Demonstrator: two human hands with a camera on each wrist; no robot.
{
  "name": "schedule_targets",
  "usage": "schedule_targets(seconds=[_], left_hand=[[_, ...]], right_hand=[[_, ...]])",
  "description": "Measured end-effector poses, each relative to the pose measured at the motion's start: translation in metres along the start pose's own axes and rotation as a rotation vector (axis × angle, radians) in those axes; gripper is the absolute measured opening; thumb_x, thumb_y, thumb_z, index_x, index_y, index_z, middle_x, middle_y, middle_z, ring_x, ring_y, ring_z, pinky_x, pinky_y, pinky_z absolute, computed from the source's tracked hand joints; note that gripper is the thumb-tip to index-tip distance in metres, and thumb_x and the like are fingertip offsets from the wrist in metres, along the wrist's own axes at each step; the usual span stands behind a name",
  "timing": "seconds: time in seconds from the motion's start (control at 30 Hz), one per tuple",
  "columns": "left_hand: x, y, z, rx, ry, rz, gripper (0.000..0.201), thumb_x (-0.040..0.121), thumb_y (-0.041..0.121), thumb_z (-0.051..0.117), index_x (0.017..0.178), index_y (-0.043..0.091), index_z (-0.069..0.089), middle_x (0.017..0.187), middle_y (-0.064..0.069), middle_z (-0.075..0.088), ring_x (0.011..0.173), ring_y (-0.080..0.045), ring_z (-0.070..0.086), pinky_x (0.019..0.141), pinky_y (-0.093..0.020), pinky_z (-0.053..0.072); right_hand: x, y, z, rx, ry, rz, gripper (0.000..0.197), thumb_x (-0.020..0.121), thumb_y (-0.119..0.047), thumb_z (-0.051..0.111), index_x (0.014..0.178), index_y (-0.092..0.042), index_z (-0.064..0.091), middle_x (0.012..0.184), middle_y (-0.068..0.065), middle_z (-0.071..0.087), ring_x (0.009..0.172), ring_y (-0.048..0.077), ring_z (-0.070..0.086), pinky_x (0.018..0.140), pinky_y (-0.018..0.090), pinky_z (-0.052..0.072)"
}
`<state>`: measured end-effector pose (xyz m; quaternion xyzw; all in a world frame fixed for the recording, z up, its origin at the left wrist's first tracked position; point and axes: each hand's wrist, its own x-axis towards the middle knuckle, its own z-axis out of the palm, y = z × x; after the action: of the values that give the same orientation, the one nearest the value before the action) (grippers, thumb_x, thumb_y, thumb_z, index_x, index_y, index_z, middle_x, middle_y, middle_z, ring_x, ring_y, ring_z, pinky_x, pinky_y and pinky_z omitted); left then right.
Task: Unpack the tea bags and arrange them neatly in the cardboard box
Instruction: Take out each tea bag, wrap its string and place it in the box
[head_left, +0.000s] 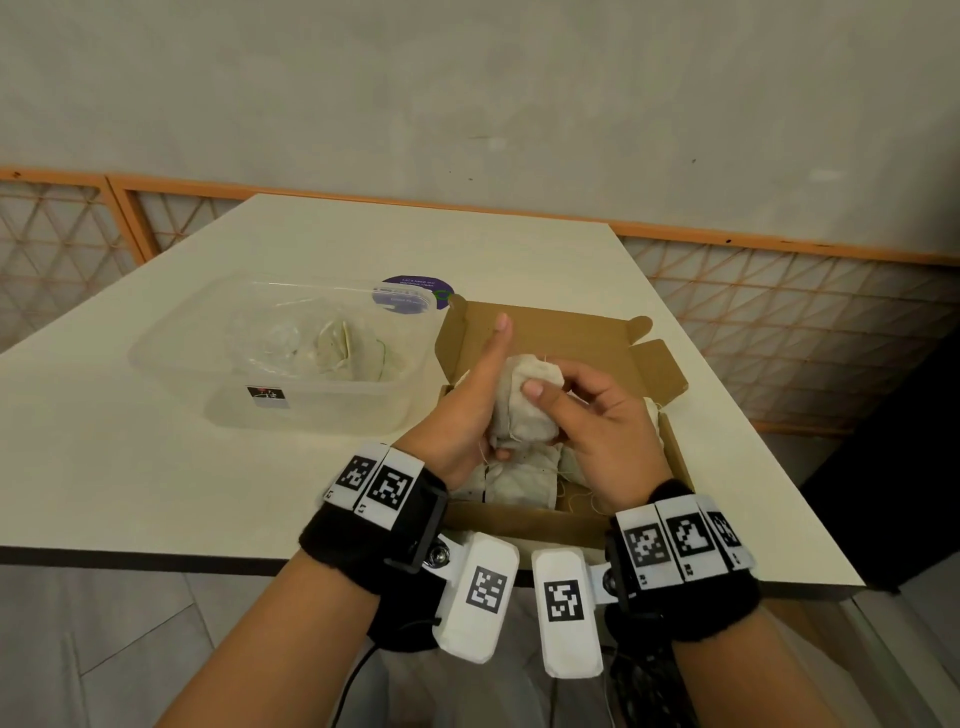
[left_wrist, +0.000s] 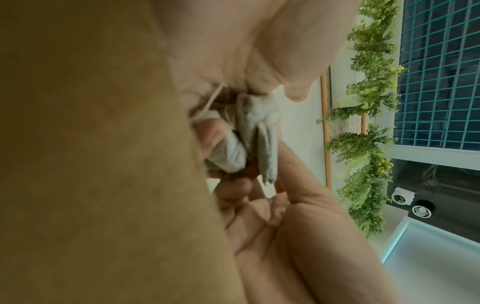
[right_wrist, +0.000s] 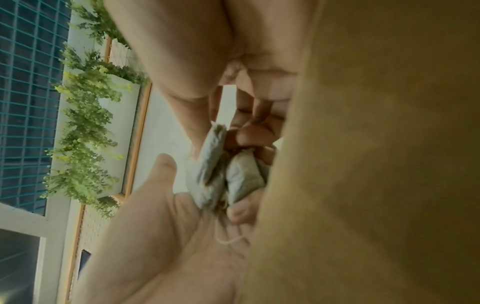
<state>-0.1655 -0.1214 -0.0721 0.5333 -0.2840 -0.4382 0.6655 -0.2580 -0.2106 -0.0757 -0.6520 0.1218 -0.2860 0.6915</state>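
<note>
Tea bags (head_left: 524, 402) between both hands (over the cardboard box (head_left: 524, 525))

I can't count the tea bags (head_left: 524, 410) bunched between my hands, the cardboard box (head_left: 566, 325) floor hides beneath them, and the purple disc's (head_left: 415, 291) print blurs.

Off-white paper tea bags (head_left: 527, 402), brown cardboard box (head_left: 545, 332), clear plastic tub (head_left: 291, 384), purple round sticker (head_left: 415, 291), cream worktop (head_left: 156, 467), black-and-white checker wrist tags (head_left: 387, 486).
</note>
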Motion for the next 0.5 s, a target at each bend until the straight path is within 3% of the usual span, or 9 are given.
schedule_targets(seconds=[0.07, 0.17, 0.27, 0.33, 0.5], left_hand=[[0.0016, -0.0005, -0.0008, -0.027, -0.032, -0.004, 0.082, 0.073, 0.085, 0.028, 0.101, 0.015, 0.062, 0.074, -0.012, 0.053, 0.053, -0.015, 0.04, 0.041, -0.019, 0.025], [0.0009, -0.0008, -0.0013, -0.071, -0.062, 0.013, 0.078, 0.082, 0.074, 0.034, 0.116, 0.01, 0.062, 0.078, -0.014, 0.052, 0.048, -0.013, 0.042, 0.037, -0.016, 0.027], [-0.0017, -0.0009, -0.0025, -0.086, 0.03, 0.067, 0.036, 0.089, 0.048, 0.054, 0.104, 0.017, 0.062, 0.07, -0.004, 0.054, 0.055, -0.012, 0.042, 0.036, -0.015, 0.027], [-0.0033, -0.0008, -0.0027, -0.08, 0.125, 0.122, 0.009, 0.09, 0.028, 0.06, 0.093, 0.02, 0.061, 0.066, 0.0, 0.057, 0.057, -0.012, 0.044, 0.035, -0.014, 0.026], [-0.0025, -0.0032, -0.0034, -0.094, 0.231, 0.17, 0.009, 0.088, 0.019, 0.063, 0.094, 0.014, 0.057, 0.063, -0.003, 0.054, 0.049, -0.009, 0.048, 0.033, -0.014, 0.027]], right_hand=[[0.0016, 0.0003, -0.0001, 0.017, 0.048, -0.016, 0.025, 0.069, -0.028, 0.074, 0.092, -0.019, 0.071, 0.097, 0.012, 0.07, 0.095, 0.031, 0.064, 0.087, 0.045, 0.052], [0.0033, -0.0006, -0.0035, 0.129, 0.095, 0.007, 0.014, 0.076, -0.018, 0.067, 0.089, -0.016, 0.07, 0.091, 0.008, 0.07, 0.09, 0.025, 0.064, 0.083, 0.045, 0.053], [0.004, -0.0015, -0.0074, 0.191, 0.128, -0.004, 0.009, 0.084, -0.012, 0.061, 0.088, -0.016, 0.069, 0.089, 0.006, 0.07, 0.09, 0.024, 0.064, 0.083, 0.046, 0.052], [0.0041, -0.0022, -0.0082, 0.22, 0.128, 0.006, 0.011, 0.079, -0.015, 0.064, 0.089, -0.013, 0.069, 0.091, 0.008, 0.07, 0.091, 0.026, 0.064, 0.082, 0.044, 0.053], [0.0034, -0.0038, -0.0065, 0.272, 0.156, 0.007, 0.021, 0.066, -0.017, 0.069, 0.086, -0.012, 0.066, 0.092, 0.01, 0.071, 0.093, 0.029, 0.065, 0.086, 0.05, 0.052]])
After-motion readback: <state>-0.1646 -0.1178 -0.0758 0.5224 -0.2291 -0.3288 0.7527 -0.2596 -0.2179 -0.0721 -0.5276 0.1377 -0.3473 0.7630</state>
